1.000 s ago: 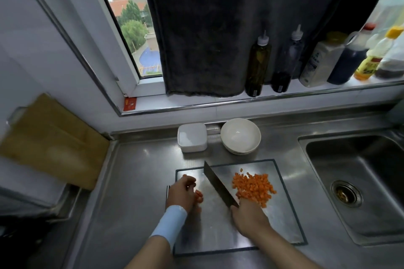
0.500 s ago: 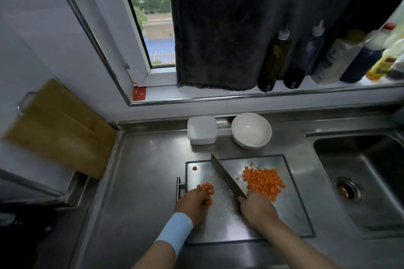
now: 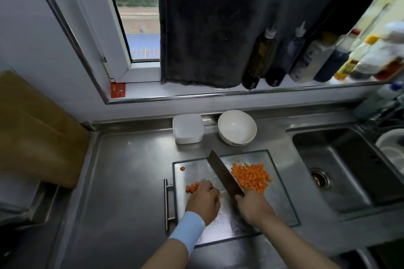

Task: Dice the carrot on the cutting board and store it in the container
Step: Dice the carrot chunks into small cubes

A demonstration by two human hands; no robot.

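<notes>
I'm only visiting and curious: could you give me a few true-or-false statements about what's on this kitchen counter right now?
1. The right hand grips the knife. True.
2. The large pile of diced carrot lies in the white bowl. False: it lies on the cutting board, right of the blade.
3. The white container stands behind the board, left of the bowl. True.
4. The sink is left of the board. False: it is on the right.
</notes>
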